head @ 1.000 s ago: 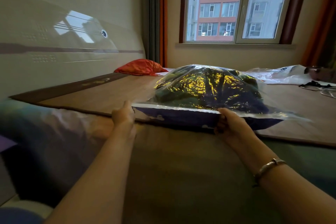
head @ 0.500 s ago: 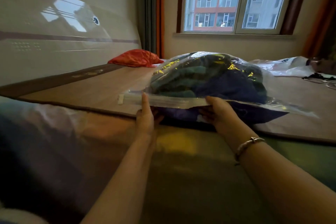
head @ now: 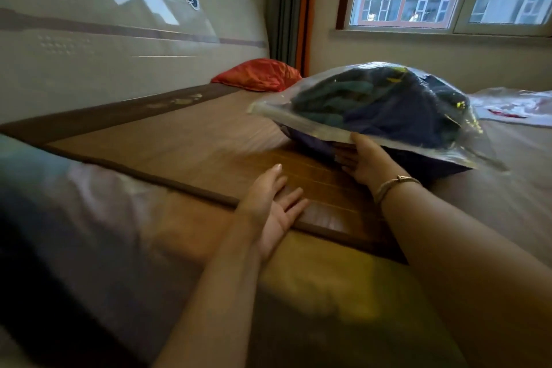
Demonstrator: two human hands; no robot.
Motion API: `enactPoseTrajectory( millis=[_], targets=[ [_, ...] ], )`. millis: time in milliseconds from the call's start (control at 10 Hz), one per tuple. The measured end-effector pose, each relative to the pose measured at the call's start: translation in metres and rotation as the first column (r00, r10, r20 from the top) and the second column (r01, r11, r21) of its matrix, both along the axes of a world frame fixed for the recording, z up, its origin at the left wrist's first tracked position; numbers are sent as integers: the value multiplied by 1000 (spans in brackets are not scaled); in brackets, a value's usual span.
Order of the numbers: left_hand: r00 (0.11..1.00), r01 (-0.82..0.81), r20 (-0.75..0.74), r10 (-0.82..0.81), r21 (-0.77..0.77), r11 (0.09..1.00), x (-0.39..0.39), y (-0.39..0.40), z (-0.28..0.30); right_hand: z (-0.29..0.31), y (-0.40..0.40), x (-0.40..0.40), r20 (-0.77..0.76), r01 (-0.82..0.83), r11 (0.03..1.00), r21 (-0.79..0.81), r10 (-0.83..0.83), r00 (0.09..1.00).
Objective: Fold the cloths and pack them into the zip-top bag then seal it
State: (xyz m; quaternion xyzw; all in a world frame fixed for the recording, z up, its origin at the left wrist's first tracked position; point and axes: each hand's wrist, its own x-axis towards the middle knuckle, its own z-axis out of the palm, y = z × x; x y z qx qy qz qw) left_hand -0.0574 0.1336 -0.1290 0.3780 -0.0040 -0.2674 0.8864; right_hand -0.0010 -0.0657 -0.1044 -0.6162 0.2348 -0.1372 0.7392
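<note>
A clear zip-top bag (head: 301, 104) bulges with dark blue and green folded cloths (head: 385, 107) and sits on the brown bamboo mat (head: 191, 140) at the centre right. My right hand (head: 366, 163) grips the bag's near zip edge, thumb on top and fingers underneath, lifting that edge slightly. My left hand (head: 271, 206) is off the bag, fingers spread and palm turned up, resting at the mat's near border.
A red cushion (head: 258, 73) lies at the far end by the curtain. A white plastic bag (head: 516, 103) lies to the far right. A glossy headboard (head: 89, 48) runs along the left. Bedding covers the near side below the mat.
My left hand has let go of the bag's zip edge and dropped back to the mat, open. The bag has shifted to the right, held by my right hand alone.
</note>
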Motion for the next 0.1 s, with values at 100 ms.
enactPoseTrajectory(
  millis=[100],
  targets=[
    [999, -52, 11, 51, 30, 998, -3, -1, -3, -8, 1, -6, -16, -16, 999, -42, 15, 1000]
  ],
)
